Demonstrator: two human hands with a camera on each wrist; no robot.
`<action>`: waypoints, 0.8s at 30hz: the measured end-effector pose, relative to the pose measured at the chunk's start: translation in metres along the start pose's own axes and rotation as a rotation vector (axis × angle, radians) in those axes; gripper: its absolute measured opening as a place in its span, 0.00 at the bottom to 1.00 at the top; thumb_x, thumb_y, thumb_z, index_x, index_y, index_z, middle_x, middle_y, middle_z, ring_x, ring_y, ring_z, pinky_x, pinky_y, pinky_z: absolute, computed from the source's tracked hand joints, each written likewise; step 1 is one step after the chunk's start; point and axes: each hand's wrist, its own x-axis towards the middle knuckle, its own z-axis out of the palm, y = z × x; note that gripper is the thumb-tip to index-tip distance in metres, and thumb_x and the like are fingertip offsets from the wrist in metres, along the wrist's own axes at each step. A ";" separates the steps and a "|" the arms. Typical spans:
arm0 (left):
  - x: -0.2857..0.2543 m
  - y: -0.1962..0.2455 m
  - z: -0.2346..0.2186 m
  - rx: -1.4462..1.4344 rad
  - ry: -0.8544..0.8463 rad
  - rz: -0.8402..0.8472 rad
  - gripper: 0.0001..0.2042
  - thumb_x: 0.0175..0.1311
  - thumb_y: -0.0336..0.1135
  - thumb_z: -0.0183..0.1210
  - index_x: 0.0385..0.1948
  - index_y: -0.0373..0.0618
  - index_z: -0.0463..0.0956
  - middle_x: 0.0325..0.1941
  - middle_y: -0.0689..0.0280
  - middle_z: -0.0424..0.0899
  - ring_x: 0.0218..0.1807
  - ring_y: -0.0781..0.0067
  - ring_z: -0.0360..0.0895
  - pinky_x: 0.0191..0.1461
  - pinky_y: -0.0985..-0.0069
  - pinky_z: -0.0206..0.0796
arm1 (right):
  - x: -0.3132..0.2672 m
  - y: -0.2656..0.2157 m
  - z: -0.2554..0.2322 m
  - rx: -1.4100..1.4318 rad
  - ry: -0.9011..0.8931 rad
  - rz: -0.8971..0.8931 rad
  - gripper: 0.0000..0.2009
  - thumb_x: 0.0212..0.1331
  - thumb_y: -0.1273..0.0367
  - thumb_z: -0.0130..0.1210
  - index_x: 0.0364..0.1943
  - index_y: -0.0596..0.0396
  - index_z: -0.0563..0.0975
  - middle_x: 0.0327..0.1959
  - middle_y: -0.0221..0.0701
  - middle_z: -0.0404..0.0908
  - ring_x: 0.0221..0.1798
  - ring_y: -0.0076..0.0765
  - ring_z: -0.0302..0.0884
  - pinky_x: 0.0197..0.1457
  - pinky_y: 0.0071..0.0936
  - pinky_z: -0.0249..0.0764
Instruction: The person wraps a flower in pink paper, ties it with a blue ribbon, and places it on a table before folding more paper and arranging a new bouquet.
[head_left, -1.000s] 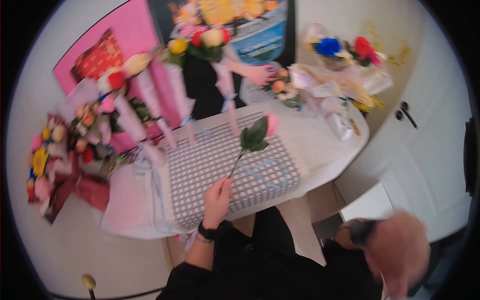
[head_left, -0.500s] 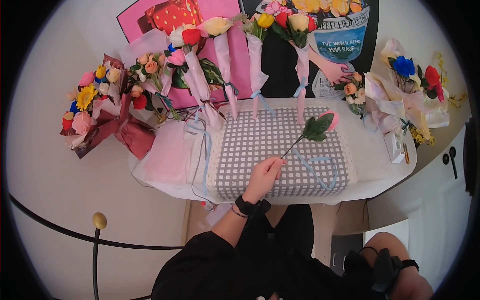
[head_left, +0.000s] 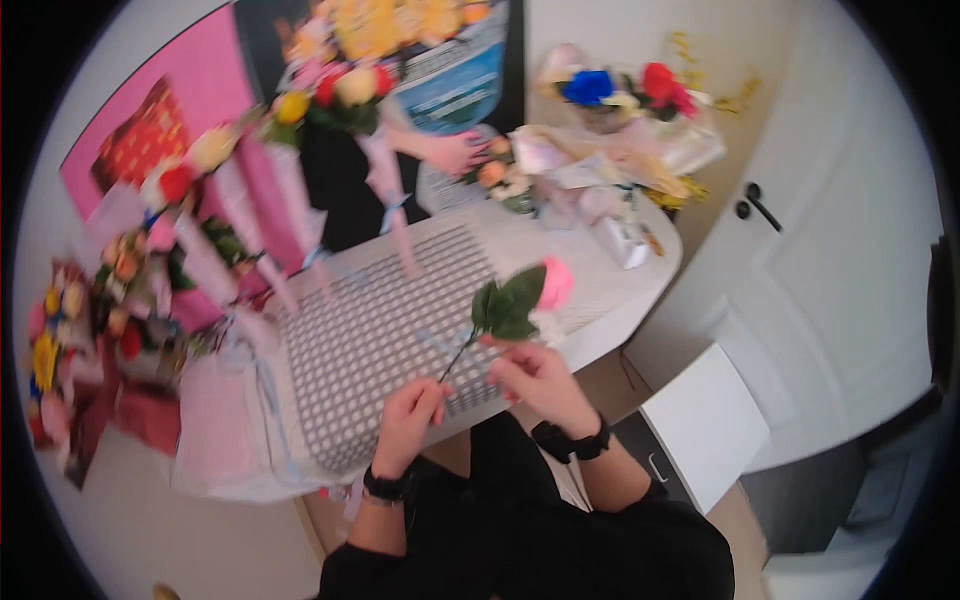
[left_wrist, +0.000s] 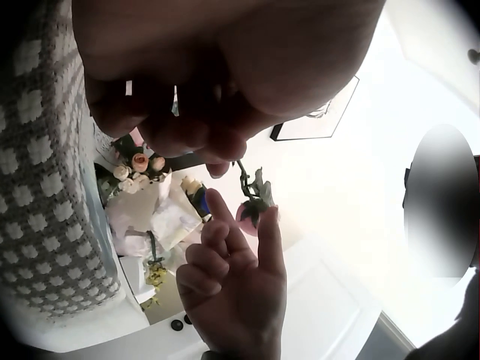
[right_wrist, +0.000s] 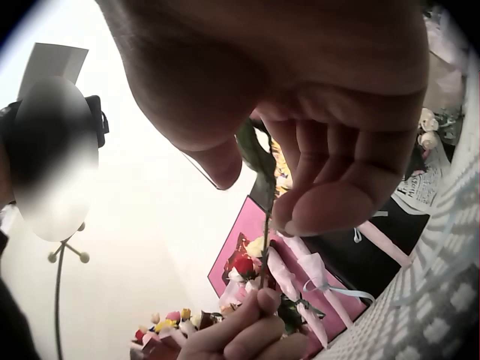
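Note:
A single pink artificial rose with dark green leaves leans up to the right over the table. My left hand pinches the lower part of its thin stem. Just below the leaves is my right hand, with thumb and forefinger spread near the stem. Seen from the right wrist, the stem passes between this hand's thumb and fingers, which stand apart. Beneath the flower, a light blue ribbon lies on the grey-and-white checked cloth.
Several slim pink-wrapped flowers stand along the table's back edge. Bigger bouquets crowd the left end, and another wrapped bouquet sits at the back right beside a small white box. A white door is on the right.
My right hand has come from low at the right side up to the rose's stem. The left hand keeps its pinch on the stem. The head view has turned to the right.

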 end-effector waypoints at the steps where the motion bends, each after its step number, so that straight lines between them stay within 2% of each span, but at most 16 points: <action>1: -0.001 0.004 0.005 0.067 -0.048 -0.007 0.12 0.75 0.35 0.50 0.39 0.37 0.81 0.20 0.74 0.72 0.24 0.87 0.66 0.30 0.85 0.58 | 0.000 0.009 -0.003 0.035 -0.007 0.057 0.12 0.68 0.69 0.56 0.50 0.61 0.79 0.28 0.25 0.80 0.25 0.17 0.73 0.28 0.17 0.71; 2: -0.003 0.004 0.008 0.137 -0.086 -0.016 0.12 0.75 0.34 0.51 0.39 0.38 0.81 0.20 0.74 0.72 0.24 0.87 0.67 0.29 0.84 0.59 | -0.005 0.001 0.002 0.156 0.086 -0.028 0.10 0.68 0.70 0.55 0.47 0.62 0.78 0.29 0.29 0.80 0.23 0.20 0.74 0.27 0.19 0.72; 3: -0.003 0.001 0.012 0.143 -0.120 -0.006 0.12 0.75 0.34 0.51 0.39 0.38 0.81 0.20 0.74 0.72 0.24 0.87 0.67 0.29 0.84 0.59 | -0.008 0.002 -0.003 0.159 0.118 -0.044 0.10 0.68 0.70 0.55 0.47 0.62 0.78 0.29 0.29 0.80 0.23 0.20 0.74 0.27 0.19 0.72; 6: 0.000 -0.007 0.021 0.187 -0.104 0.004 0.10 0.73 0.32 0.53 0.39 0.38 0.82 0.20 0.74 0.73 0.24 0.86 0.68 0.29 0.83 0.60 | -0.010 0.013 -0.013 0.399 0.263 -0.138 0.06 0.68 0.71 0.56 0.41 0.61 0.77 0.29 0.33 0.80 0.22 0.26 0.76 0.23 0.23 0.73; 7: 0.002 -0.010 0.024 0.194 -0.115 0.011 0.10 0.73 0.32 0.53 0.39 0.38 0.82 0.20 0.74 0.73 0.24 0.86 0.68 0.29 0.83 0.60 | -0.013 0.012 -0.012 0.404 0.271 -0.150 0.06 0.68 0.71 0.56 0.41 0.61 0.77 0.29 0.33 0.80 0.22 0.26 0.76 0.23 0.23 0.73; 9: 0.006 -0.018 0.029 0.138 -0.112 0.022 0.09 0.73 0.32 0.53 0.39 0.38 0.82 0.20 0.74 0.73 0.24 0.86 0.68 0.29 0.83 0.60 | -0.015 0.007 -0.009 0.574 0.410 -0.167 0.08 0.67 0.69 0.59 0.36 0.62 0.78 0.26 0.32 0.81 0.21 0.23 0.75 0.23 0.23 0.72; 10: 0.009 -0.018 0.031 0.179 -0.118 0.023 0.09 0.72 0.32 0.54 0.40 0.38 0.82 0.20 0.72 0.76 0.25 0.84 0.71 0.29 0.82 0.62 | -0.016 0.007 -0.012 0.576 0.413 -0.176 0.08 0.67 0.69 0.59 0.36 0.62 0.78 0.26 0.32 0.81 0.21 0.23 0.75 0.23 0.23 0.72; 12: 0.011 -0.018 0.043 0.217 -0.091 0.091 0.08 0.71 0.31 0.55 0.41 0.38 0.82 0.21 0.70 0.78 0.25 0.83 0.72 0.30 0.81 0.63 | -0.018 0.010 -0.024 0.525 0.497 -0.206 0.08 0.67 0.69 0.59 0.36 0.63 0.78 0.26 0.32 0.80 0.21 0.23 0.75 0.23 0.23 0.72; 14: 0.016 -0.013 0.046 0.255 -0.066 0.163 0.08 0.70 0.31 0.57 0.43 0.39 0.81 0.22 0.68 0.79 0.25 0.82 0.74 0.30 0.80 0.65 | -0.018 0.007 -0.049 0.396 0.607 -0.356 0.08 0.67 0.70 0.59 0.40 0.63 0.78 0.26 0.30 0.79 0.21 0.23 0.74 0.22 0.23 0.70; 16: 0.020 -0.008 0.039 0.419 0.006 0.233 0.08 0.68 0.30 0.58 0.45 0.39 0.80 0.24 0.66 0.81 0.25 0.79 0.76 0.31 0.79 0.66 | -0.018 -0.017 -0.083 0.313 0.749 -0.519 0.07 0.67 0.71 0.58 0.41 0.63 0.78 0.27 0.28 0.78 0.21 0.22 0.73 0.22 0.22 0.70; 17: 0.022 -0.008 0.033 0.419 0.001 0.239 0.08 0.68 0.30 0.58 0.45 0.39 0.80 0.24 0.66 0.81 0.25 0.79 0.76 0.31 0.79 0.66 | -0.017 -0.033 -0.103 0.262 0.834 -0.593 0.07 0.67 0.71 0.58 0.41 0.62 0.78 0.27 0.28 0.78 0.21 0.22 0.72 0.21 0.22 0.69; 19: 0.026 -0.009 0.016 0.568 0.097 0.195 0.09 0.67 0.30 0.58 0.45 0.40 0.80 0.24 0.66 0.81 0.25 0.79 0.75 0.30 0.79 0.65 | -0.015 -0.073 -0.138 0.141 1.018 -0.707 0.07 0.67 0.71 0.56 0.41 0.62 0.78 0.28 0.28 0.78 0.21 0.21 0.72 0.21 0.21 0.69; 21: 0.027 -0.017 0.007 0.575 0.148 0.184 0.08 0.67 0.29 0.58 0.44 0.41 0.80 0.23 0.65 0.80 0.24 0.79 0.74 0.29 0.78 0.65 | -0.002 -0.107 -0.179 0.106 1.082 -0.880 0.08 0.66 0.70 0.57 0.41 0.61 0.78 0.28 0.28 0.78 0.22 0.21 0.72 0.22 0.21 0.70; 23: 0.029 -0.040 -0.003 0.523 0.260 0.124 0.08 0.67 0.30 0.58 0.44 0.41 0.80 0.25 0.68 0.81 0.27 0.83 0.74 0.32 0.81 0.66 | 0.016 -0.136 -0.219 -0.067 1.204 -0.943 0.09 0.66 0.68 0.59 0.41 0.61 0.80 0.28 0.28 0.79 0.25 0.20 0.74 0.22 0.22 0.72; 24: 0.030 -0.039 -0.001 0.523 0.264 0.126 0.08 0.67 0.30 0.58 0.44 0.41 0.80 0.25 0.68 0.81 0.27 0.83 0.74 0.32 0.81 0.66 | 0.030 -0.150 -0.237 -0.079 1.191 -0.990 0.10 0.65 0.66 0.60 0.41 0.61 0.80 0.29 0.28 0.80 0.26 0.20 0.75 0.23 0.22 0.73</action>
